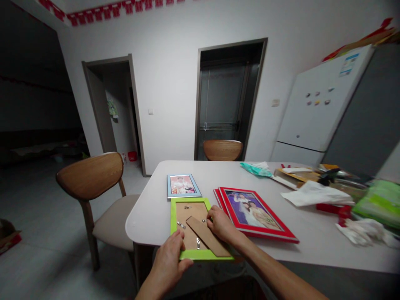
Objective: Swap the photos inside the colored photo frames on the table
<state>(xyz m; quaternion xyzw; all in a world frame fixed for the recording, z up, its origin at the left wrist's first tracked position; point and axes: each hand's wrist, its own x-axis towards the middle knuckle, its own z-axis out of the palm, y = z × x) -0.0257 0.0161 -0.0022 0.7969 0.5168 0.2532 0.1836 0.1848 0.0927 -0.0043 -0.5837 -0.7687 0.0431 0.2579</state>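
A green picture frame (pixel 173 216) lies face down at the table's near edge, its brown backing board and stand strut (pixel 206 235) showing, with small metal clips on the board. My left hand (pixel 170 256) grips the frame's near left corner, thumb under the edge. My right hand (pixel 220 223) rests on the frame's right side, fingers curled and pressing on the backing beside the strut. Just right of it lie red picture frames (pixel 259 214), face up with a photo. A small blue picture frame (pixel 183 186) lies beyond the green one.
The white table (pixel 150 216) carries papers, a teal cloth (pixel 256 168), bags and clutter (pixel 359 196) at the right. A wooden chair (pixel 93 179) stands left, another chair (pixel 222 150) at the far side. A white fridge (pixel 325 104) stands at the right; two doorways lie beyond.
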